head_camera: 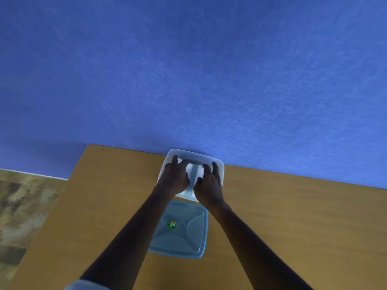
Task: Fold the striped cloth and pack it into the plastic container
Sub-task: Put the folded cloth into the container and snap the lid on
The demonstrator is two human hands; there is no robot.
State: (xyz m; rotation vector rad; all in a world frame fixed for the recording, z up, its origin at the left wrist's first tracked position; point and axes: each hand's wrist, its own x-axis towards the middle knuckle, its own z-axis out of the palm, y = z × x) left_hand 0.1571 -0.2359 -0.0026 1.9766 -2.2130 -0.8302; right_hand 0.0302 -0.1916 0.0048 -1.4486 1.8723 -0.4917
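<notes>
A clear plastic container [218,164] stands at the far edge of the wooden table, against the blue wall. Inside it lies the folded cloth [194,171], pale with a faint stripe; only a strip of it shows between my hands. My left hand [174,176] rests flat on the cloth's left side, with its fingertips at the container's far left corner. My right hand [209,183] lies on the cloth's right side, fingers spread toward the far right rim. Both hands press down on the cloth inside the container.
The container's blue lid [182,229], with a green sticker, lies flat on the wooden table [293,216] just in front of the container, between my forearms. The table's left edge drops to a mottled floor [25,206]. A blue wall [188,80] rises right behind the table.
</notes>
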